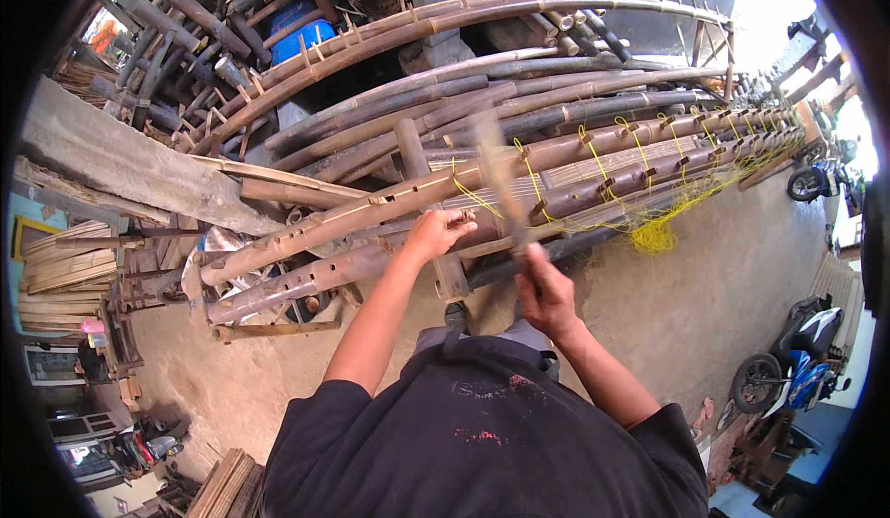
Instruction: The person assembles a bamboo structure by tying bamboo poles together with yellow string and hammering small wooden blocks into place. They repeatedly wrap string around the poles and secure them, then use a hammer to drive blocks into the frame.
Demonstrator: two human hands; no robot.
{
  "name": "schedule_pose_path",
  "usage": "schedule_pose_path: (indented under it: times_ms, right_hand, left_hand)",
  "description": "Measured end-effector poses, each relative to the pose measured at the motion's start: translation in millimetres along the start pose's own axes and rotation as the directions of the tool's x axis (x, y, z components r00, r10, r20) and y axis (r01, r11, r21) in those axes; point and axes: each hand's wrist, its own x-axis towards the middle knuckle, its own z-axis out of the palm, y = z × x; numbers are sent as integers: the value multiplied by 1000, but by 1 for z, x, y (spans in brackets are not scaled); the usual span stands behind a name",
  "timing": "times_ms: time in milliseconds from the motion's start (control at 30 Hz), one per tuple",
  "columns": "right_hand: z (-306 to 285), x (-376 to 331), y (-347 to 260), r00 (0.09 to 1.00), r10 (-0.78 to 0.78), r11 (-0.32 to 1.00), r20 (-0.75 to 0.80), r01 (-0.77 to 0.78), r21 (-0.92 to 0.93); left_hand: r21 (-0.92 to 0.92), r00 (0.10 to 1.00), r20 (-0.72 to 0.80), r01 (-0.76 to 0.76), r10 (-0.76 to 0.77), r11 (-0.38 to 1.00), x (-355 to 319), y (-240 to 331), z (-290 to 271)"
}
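A long bamboo frame (371, 207) of thick brown poles, thin slats and wooden pegs lies in front of me on a low stand. My left hand (436, 232) rests on the nearer thick pole, fingers pinching a small peg at its top. My right hand (542, 291) is closed around the handle of a striking tool (496, 170), which is raised and blurred above the slats. Yellow cord (654, 232) loops around the pegs along the frame and gathers in a tangle at the right.
More bamboo poles (445, 63) are stacked behind the frame, with a blue drum (301, 31) beyond. Split bamboo strips (65, 268) pile at the left. Motorbikes (788, 370) stand at the right on the concrete floor (705, 295).
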Motion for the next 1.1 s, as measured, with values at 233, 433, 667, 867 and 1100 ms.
schedule_pose_path:
  times_ms: [233,433,667,867,1100]
  right_hand:
    - [-2,21,-24,999,-22,995,-47,26,96]
    - [23,-20,17,941,266,957,210,-231,-178]
    - [19,-2,-10,998,14,1000,-57,-14,0]
    - [24,-10,-8,999,39,999,2,-39,-4]
    - [32,-15,5,953,234,961,192,-197,-195]
  left_hand:
    - [197,998,29,46,-53,979,-3,13,-11]
    - [355,998,29,-54,47,933,-6,-6,0]
    - [311,990,-5,-135,144,941,0,-7,-1]
    - [406,989,-22,-124,145,906,-1,-1,-5]
    - [525,986,-109,-51,126,850,0,-3,0]
